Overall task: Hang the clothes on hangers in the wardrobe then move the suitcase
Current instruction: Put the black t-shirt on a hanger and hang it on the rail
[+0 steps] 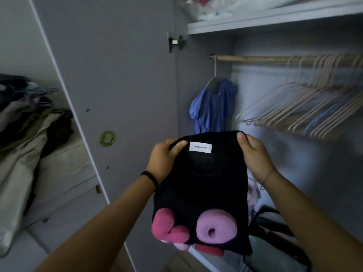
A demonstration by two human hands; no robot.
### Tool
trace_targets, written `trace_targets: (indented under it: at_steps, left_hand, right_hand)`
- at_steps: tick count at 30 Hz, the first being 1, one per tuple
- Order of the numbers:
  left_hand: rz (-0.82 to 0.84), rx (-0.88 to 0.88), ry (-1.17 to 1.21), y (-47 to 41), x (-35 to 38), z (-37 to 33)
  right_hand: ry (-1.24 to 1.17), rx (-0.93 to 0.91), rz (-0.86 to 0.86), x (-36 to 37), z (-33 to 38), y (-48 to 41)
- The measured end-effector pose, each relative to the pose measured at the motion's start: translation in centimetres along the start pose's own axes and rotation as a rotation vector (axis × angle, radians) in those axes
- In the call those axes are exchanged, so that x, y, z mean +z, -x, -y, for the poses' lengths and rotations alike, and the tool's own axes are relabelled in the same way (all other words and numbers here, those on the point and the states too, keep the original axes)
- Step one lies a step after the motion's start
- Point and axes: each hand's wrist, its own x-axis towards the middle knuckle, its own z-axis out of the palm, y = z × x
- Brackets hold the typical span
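A black garment (198,185) with a white label and pink and purple padded shapes near its hem hangs in front of the open wardrobe. My left hand (164,160) pinches its top left edge and my right hand (255,156) pinches its top right edge. Behind it, a wooden rail (255,58) runs across the wardrobe. One blue garment (213,107) hangs from a hanger at the rail's left end. Several empty beige hangers (306,107) crowd the right part of the rail. No suitcase is clearly in view.
The wardrobe door (117,85) stands open to the left of my hands. A pile of clothes and hangers (29,118) lies on a bed at far left. A shelf (265,20) above the rail holds bags. Dark items (275,232) sit on the wardrobe floor.
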Motion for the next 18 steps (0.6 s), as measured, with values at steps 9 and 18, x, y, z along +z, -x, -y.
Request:
trace_targets:
  at_steps: [9,18]
  left_hand:
    - [0.217,-0.117,0.057,-8.1,0.8,3.2]
    - [0.514,-0.093,0.148,-14.0,-0.2,3.6]
  right_hand:
    - [-0.05,0.039,-0.047,-1.1,-0.7,-5.0]
    - [-0.021,-0.027,-0.121,-3.1,-0.1,-9.8]
